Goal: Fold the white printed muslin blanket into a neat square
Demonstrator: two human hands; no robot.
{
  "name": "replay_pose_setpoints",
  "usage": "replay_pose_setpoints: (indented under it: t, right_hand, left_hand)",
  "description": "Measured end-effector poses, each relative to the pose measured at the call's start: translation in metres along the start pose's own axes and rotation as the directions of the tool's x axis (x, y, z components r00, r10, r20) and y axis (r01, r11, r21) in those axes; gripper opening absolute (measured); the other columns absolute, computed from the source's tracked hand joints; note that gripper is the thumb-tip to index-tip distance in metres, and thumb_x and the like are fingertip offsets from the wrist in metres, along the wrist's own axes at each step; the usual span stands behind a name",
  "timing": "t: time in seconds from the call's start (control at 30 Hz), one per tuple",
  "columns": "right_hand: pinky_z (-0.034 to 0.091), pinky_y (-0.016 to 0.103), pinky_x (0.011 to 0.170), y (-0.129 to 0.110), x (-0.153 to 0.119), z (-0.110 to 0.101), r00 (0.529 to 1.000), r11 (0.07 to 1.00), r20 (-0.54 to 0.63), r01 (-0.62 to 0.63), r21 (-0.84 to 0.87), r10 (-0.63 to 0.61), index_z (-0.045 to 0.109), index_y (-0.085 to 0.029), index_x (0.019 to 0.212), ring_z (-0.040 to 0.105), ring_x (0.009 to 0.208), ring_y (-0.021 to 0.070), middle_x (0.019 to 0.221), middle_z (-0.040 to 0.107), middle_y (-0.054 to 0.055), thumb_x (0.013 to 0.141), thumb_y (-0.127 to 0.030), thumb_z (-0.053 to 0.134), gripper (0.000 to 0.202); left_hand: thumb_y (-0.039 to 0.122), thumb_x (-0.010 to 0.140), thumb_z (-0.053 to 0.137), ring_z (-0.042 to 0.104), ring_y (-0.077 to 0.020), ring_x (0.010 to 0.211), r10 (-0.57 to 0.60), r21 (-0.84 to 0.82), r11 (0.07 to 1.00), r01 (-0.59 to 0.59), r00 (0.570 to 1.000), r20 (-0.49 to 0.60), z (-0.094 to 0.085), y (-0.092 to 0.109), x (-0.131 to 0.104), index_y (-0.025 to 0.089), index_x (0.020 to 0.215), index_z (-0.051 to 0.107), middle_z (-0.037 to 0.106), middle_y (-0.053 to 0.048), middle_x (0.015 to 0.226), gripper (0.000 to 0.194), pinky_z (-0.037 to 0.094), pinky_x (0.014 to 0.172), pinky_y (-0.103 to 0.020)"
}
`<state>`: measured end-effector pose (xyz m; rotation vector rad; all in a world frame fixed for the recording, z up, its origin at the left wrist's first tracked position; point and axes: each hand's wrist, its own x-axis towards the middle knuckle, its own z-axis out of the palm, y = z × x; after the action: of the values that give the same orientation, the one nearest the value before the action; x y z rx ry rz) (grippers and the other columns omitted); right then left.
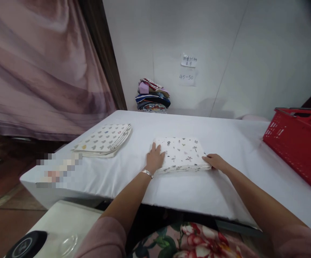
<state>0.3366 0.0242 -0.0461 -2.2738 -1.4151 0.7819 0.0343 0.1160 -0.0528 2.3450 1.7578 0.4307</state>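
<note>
A folded white cloth (182,153) with small printed palm trees and other motifs lies on the white-covered table in front of me. My left hand (155,158), with a silver bracelet at the wrist, rests on the left edge of this cloth with its fingers stretched out. At the opposite side my right hand (216,161) grips the front right corner, thumb and finger at the edge and the other fingers partly hidden. To the left, apart from both hands, lies another folded cloth (104,139), white with grey mouse-head-like shapes.
A red plastic basket (297,143) stands on the table (233,136) at the right. Behind the table's far edge is a stack of folded fabrics (153,96). Handwritten paper notes (187,77) hang on the wall. A pink curtain (37,71) hangs at the left.
</note>
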Motion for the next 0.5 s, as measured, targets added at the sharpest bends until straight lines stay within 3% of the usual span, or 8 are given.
replay_pose_setpoints:
  t: [0.1,0.23,0.5]
  right_hand:
    - [0.047,0.028,0.069,-0.005,0.013,-0.005,0.995,1.000,-0.098,0.000,-0.014,-0.002,0.067,-0.013,0.099,0.064,0.079,0.0213,0.092,0.069,0.011,0.078,-0.042,0.055,0.038]
    - [0.049,0.030,0.076,-0.017,0.042,-0.007,0.987,0.991,-0.141,-0.053,0.125,0.070,0.051,-0.011,0.127,0.061,0.096,0.0240,0.116,0.061,0.015,0.078,-0.043,0.057,0.060]
    - [0.048,0.036,0.083,-0.044,0.106,-0.002,0.972,0.984,-0.212,-0.070,0.162,0.104,0.047,-0.013,0.130,0.053,0.111,0.0289,0.134,0.047,0.018,0.080,-0.046,0.053,0.060]
  left_hand:
    - [0.050,0.089,0.034,0.039,-0.0277,0.127,-0.083,-0.070,0.994,0.083,0.997,0.007,-0.005,-0.001,0.007,0.017,0.139,0.030,0.028,-0.015,0.147,0.060,0.034,0.099,-0.039]
    - [0.048,0.090,0.034,0.049,-0.0270,0.118,-0.195,-0.168,0.966,0.195,0.981,0.017,-0.011,-0.002,0.028,0.011,0.137,0.032,0.048,-0.018,0.133,0.060,0.039,0.092,-0.034]
    - [0.045,0.092,0.033,0.057,-0.0247,0.106,-0.325,-0.156,0.930,0.332,0.943,0.068,-0.012,0.008,0.070,0.010,0.121,0.046,0.054,-0.018,0.122,0.047,0.042,0.083,-0.031]
